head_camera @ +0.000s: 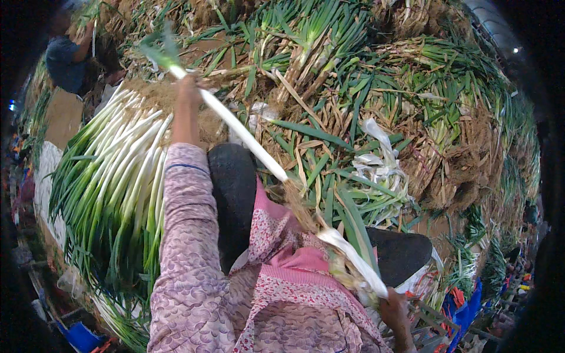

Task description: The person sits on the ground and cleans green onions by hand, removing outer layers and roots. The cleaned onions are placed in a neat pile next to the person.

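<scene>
My left hand [188, 95] grips a long white scallion stalk [242, 132] near its green end. The stalk slants down to the right, its brown roots hanging above my lap. Under my left forearm and to its left lies a big fanned heap of cleaned scallions [128, 154], white ends and roots towards the top. My right hand [394, 306], low at the right, is closed around the end of a white strip of leaf sheath [353, 256] with dry outer leaves beside it. That strip reaches up close to the stalk's roots; whether they touch, I cannot tell.
Unpeeled scallion bundles [318, 44] lie ahead, with more rooty bundles [450, 154] to the right. Peeled leaf scraps [384, 172] cover the ground before my knees. Another person [66, 61] is at the upper left. Blue plastic [465, 309] lies at the lower right.
</scene>
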